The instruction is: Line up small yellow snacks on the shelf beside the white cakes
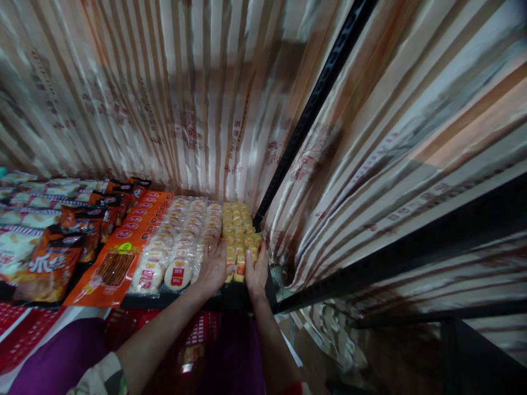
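At the right end of the black shelf (230, 304), small yellow snack packets (236, 230) stand in rows between my two hands. My left hand (213, 266) lies along their left side, fingers stretched out, over the edge of the clear packs of round white crackers (178, 273). Its thumb points towards the front yellow packet. On the other side, my right hand (256, 270) rests along the right edge of the yellow packets, with its fingers straight and its thumb at their front. Both hands are open and touch the packets from the sides.
Left of the crackers lie orange bags of snack sticks (117, 266), then black-and-orange snack bags (51, 266) and white snack bags (18, 247). A black upright post (304, 126) stands behind the right corner. Striped printed sheeting (197, 99) hangs behind. Red plastic baskets (197, 340) are below.
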Tool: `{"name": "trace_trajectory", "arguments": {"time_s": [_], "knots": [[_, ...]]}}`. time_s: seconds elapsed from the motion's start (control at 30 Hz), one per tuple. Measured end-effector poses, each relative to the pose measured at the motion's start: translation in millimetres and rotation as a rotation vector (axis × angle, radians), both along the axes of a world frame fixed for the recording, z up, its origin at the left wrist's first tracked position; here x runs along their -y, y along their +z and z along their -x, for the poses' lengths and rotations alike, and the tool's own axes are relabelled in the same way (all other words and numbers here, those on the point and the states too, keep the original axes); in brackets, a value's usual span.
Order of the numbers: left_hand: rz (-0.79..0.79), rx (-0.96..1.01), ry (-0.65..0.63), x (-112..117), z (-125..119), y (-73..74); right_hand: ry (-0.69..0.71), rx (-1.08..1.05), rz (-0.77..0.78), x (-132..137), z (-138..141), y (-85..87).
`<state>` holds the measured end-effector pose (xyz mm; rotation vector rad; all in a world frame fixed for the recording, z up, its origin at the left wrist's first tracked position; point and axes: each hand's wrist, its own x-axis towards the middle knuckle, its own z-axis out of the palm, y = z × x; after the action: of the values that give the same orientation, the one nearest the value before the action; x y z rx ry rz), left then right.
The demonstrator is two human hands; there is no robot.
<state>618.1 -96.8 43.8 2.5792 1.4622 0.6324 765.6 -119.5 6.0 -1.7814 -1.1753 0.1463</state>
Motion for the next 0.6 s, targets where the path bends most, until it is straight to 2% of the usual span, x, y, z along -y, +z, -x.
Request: {"name": "trace_trajectory", "arguments": {"time_s": [0.2,0.6], "knots": [[-0.027,0.013,0.003,-1,-2,-4.6,-0.022,0.033,-0.018,-1,3,-6.4],[0.054,0.047,0.005,-1,3,13.6,-0.015,0.001,-0.094,4,5,10.5]]}}
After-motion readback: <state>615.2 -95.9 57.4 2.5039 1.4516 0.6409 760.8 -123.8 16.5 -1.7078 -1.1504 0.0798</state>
